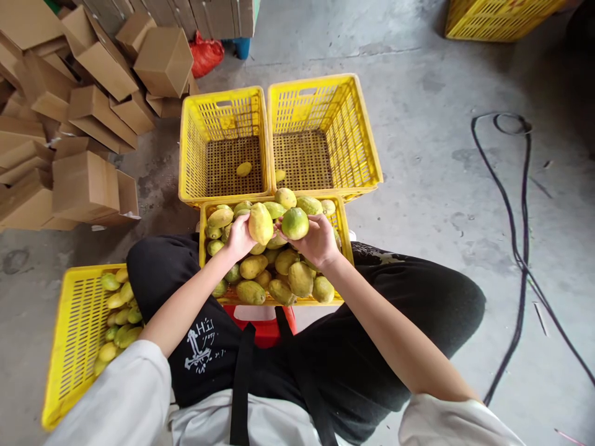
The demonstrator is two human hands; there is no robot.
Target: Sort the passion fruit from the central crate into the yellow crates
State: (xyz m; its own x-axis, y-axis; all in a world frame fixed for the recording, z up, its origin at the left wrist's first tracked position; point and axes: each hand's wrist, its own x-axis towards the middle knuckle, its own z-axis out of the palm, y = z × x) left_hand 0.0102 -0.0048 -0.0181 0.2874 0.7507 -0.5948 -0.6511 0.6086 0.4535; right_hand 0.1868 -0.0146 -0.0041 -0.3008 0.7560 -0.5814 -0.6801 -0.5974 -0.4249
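My left hand (pixel 240 238) holds a yellow fruit (pixel 261 223), its fingers wrapped round the side. Close beside it, my right hand (pixel 320 241) grips a greener, rounder fruit (pixel 295 223). Both fruits are above a yellow crate (pixel 346 238) heaped with green and yellow fruits (pixel 253 266) between my knees. Beyond it stand two more yellow crates side by side. One yellow fruit (pixel 244 169) lies in the left crate (pixel 225 98), and another (pixel 280 176) lies in the right crate (pixel 372 148).
A yellow crate (pixel 69 334) with more fruits is at my left. Cardboard boxes (pixel 86 186) are piled at the upper left, near a red bag (pixel 206 54). A black cable (pixel 525 217) runs over the floor at right. Another yellow crate (pixel 502 18) is at the top right.
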